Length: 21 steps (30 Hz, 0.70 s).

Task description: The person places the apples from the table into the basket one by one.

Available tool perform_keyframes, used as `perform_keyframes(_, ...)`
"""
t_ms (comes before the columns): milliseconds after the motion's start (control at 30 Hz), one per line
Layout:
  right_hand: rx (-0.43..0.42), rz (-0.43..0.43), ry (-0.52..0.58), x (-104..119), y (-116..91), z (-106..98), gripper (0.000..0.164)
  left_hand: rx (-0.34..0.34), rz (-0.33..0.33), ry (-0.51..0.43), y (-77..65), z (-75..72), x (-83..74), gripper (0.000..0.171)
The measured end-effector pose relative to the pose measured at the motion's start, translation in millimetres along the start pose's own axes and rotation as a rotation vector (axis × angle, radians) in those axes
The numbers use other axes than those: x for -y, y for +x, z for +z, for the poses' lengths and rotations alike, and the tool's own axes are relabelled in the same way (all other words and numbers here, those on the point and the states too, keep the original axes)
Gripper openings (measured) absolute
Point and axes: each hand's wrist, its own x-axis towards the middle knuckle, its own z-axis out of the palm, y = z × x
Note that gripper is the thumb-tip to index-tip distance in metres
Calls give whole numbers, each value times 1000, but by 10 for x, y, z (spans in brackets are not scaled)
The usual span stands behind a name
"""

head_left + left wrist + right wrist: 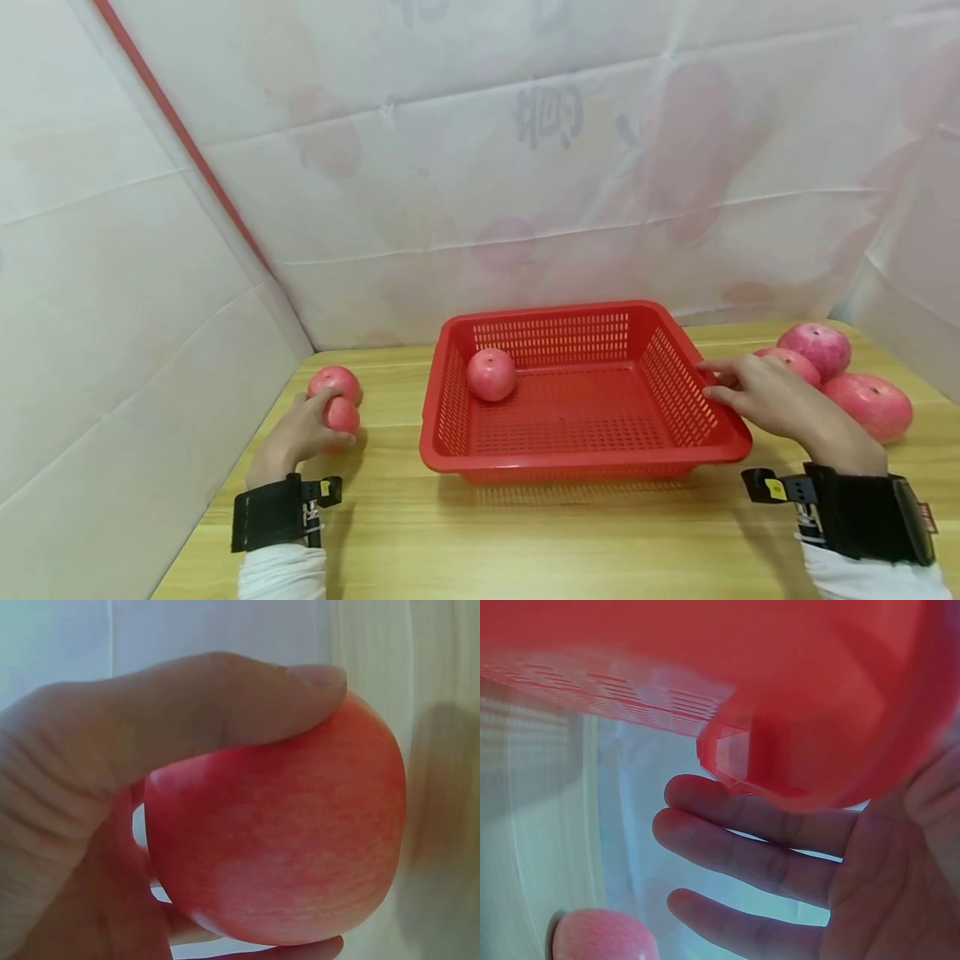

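Note:
My left hand [294,433] grips a red apple [281,844] over the left part of the table, with the thumb across its top side and fingers beneath. Just behind it sits another apple [333,382]. A red plastic basket [585,457] with slotted walls stands in the middle, holding one apple [491,375] near its left wall. At the basket's right rim, my right hand [776,396] holds the edge. The right wrist view shows its fingers [742,859] stretched out under the rim; the thumb is only partly visible there.
Several fruits lie at the right, behind the right wrist: a darker purplish-pink one [816,348], a large pink one [870,406] and one partly hidden by the hand [795,364]. White cloth walls [420,208] enclose the wooden table [525,542] at the back and sides.

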Motion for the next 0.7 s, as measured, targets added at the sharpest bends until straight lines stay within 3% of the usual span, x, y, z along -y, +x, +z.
perform_keyframes(300, 13, 8, 9, -47, -35, 9, 40, -14, 59, -8, 30, 79, -80, 62)
perform_keyframes(433, 19, 4, 17, -47, -37, 10, 40, -12, 58, -7, 41, 37, -138, 65)
perform_keyframes(600, 17, 2, 16, -54, -25, 10, 40, -35, 119, 40, 95, -39, -257, 70)
perform_keyframes(700, 11, -10, 8, -56, -5, 2, 39, -30, 122, 45, 108, -56, -306, 71)
